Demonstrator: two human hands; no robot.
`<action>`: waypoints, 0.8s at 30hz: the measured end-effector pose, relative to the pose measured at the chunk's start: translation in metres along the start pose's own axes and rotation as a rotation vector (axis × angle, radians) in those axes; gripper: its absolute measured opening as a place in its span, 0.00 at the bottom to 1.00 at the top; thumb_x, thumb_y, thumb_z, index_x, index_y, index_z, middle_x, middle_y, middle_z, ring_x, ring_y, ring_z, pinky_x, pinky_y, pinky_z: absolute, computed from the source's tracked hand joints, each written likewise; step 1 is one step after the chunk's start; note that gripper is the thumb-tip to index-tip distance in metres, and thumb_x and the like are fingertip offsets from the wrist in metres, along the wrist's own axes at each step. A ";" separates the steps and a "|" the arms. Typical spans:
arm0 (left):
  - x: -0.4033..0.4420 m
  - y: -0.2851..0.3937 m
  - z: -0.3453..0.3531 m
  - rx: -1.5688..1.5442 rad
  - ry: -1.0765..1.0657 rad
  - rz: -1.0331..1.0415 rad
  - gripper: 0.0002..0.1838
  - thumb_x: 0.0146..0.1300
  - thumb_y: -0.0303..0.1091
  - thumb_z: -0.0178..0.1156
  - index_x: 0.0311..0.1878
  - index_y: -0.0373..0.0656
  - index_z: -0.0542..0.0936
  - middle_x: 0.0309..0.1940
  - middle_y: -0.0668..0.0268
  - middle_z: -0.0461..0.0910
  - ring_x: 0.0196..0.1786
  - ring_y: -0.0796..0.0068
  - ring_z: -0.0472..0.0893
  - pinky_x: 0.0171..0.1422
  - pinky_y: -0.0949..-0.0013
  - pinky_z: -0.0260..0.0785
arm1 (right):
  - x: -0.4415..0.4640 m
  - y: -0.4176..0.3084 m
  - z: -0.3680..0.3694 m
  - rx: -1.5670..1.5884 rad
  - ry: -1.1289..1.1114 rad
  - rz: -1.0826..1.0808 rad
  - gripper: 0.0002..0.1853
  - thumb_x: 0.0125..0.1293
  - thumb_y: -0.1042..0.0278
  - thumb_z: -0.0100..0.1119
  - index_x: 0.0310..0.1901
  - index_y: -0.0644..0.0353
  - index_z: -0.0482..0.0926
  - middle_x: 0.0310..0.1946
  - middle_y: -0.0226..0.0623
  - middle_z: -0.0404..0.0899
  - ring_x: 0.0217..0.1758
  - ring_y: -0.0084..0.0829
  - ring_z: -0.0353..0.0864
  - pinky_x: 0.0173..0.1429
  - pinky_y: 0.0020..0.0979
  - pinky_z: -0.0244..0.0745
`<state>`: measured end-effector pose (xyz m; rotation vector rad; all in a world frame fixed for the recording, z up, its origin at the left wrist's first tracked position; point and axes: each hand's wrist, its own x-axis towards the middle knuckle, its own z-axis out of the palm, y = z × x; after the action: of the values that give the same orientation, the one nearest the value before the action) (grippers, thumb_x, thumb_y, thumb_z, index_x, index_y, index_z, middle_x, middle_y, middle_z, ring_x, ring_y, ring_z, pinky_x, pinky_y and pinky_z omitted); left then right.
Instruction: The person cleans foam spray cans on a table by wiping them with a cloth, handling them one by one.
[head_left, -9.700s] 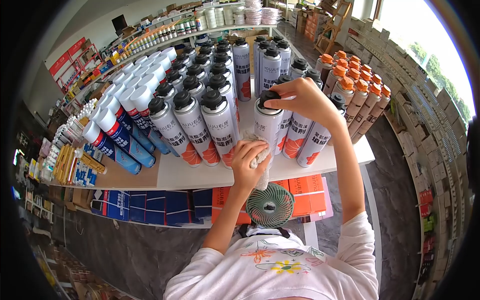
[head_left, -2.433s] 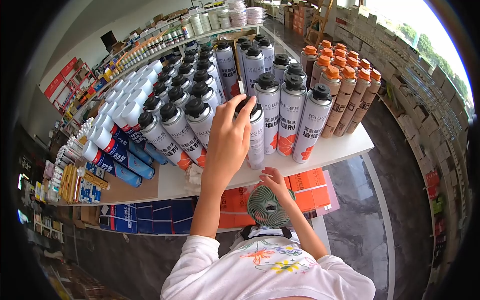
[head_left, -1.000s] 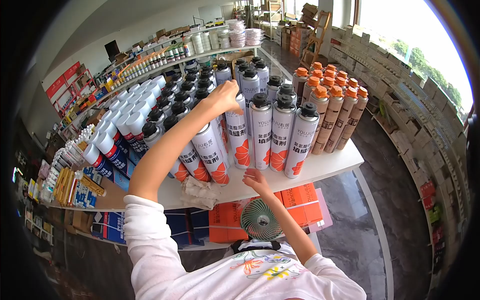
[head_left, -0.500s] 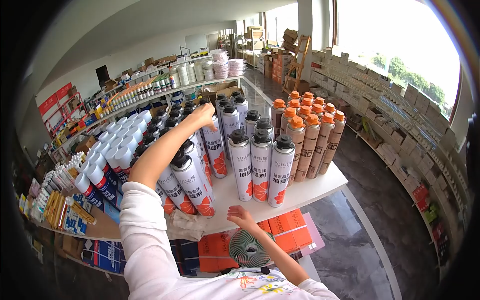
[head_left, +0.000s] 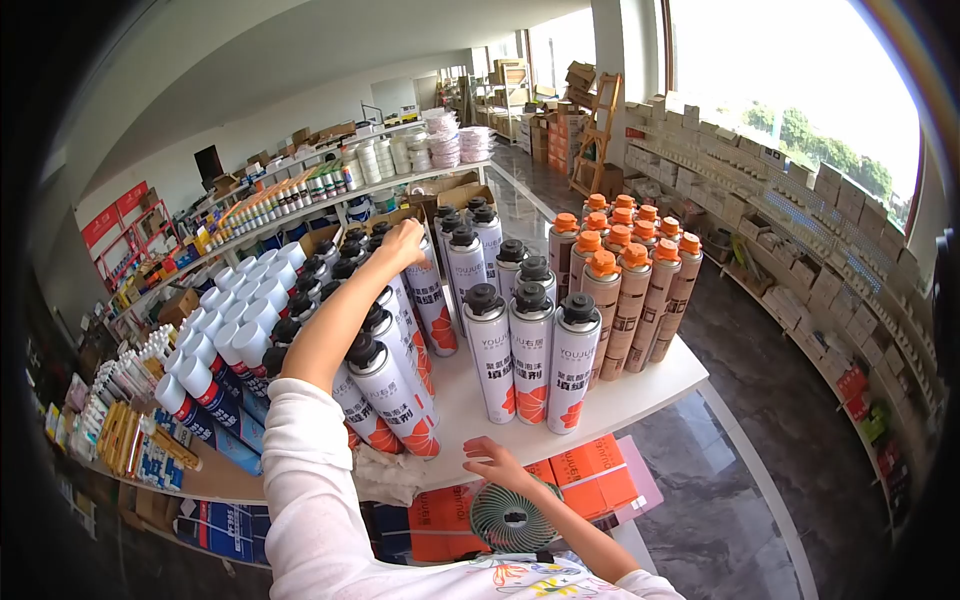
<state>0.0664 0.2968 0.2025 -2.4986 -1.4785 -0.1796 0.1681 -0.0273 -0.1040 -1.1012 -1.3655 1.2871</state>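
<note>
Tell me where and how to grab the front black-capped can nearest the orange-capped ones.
Probably mid-body, across the near edge of the table: the can stands upright, its cylindrical front unobstructed, while another black-capped can crowds its left and orange-capped cans stand behind.

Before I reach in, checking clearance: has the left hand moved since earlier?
Yes: the left hand moved from near the front edge of the table toward its back.
</note>
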 end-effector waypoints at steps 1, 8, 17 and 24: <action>0.001 0.000 0.003 0.027 0.014 0.006 0.46 0.35 0.47 0.86 0.53 0.23 0.78 0.53 0.45 0.83 0.54 0.49 0.85 0.57 0.59 0.82 | 0.000 -0.001 0.000 -0.008 0.006 -0.018 0.26 0.66 0.67 0.69 0.62 0.67 0.73 0.59 0.44 0.79 0.62 0.36 0.82 0.62 0.37 0.81; 0.015 -0.010 0.022 0.085 0.023 -0.003 0.54 0.38 0.52 0.86 0.60 0.25 0.70 0.55 0.45 0.78 0.56 0.47 0.84 0.58 0.56 0.82 | -0.003 -0.003 0.000 -0.026 0.008 0.021 0.25 0.66 0.67 0.68 0.61 0.66 0.74 0.58 0.43 0.80 0.62 0.35 0.82 0.61 0.36 0.82; -0.011 0.014 -0.011 0.140 0.044 0.120 0.40 0.50 0.49 0.78 0.57 0.30 0.71 0.57 0.49 0.75 0.62 0.49 0.77 0.64 0.54 0.76 | -0.002 -0.001 0.001 -0.009 0.058 0.009 0.22 0.66 0.66 0.68 0.59 0.65 0.77 0.55 0.42 0.82 0.59 0.32 0.83 0.60 0.36 0.82; -0.161 0.103 -0.100 0.091 0.510 0.501 0.13 0.66 0.32 0.62 0.47 0.32 0.80 0.47 0.53 0.81 0.55 0.54 0.81 0.69 0.56 0.69 | -0.004 0.001 -0.009 0.107 0.087 -0.034 0.16 0.70 0.65 0.64 0.56 0.62 0.79 0.29 0.31 0.86 0.34 0.18 0.85 0.30 0.22 0.77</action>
<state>0.0805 0.0865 0.2491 -2.4078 -0.6332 -0.5858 0.1776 -0.0299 -0.1048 -1.0447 -1.2319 1.2579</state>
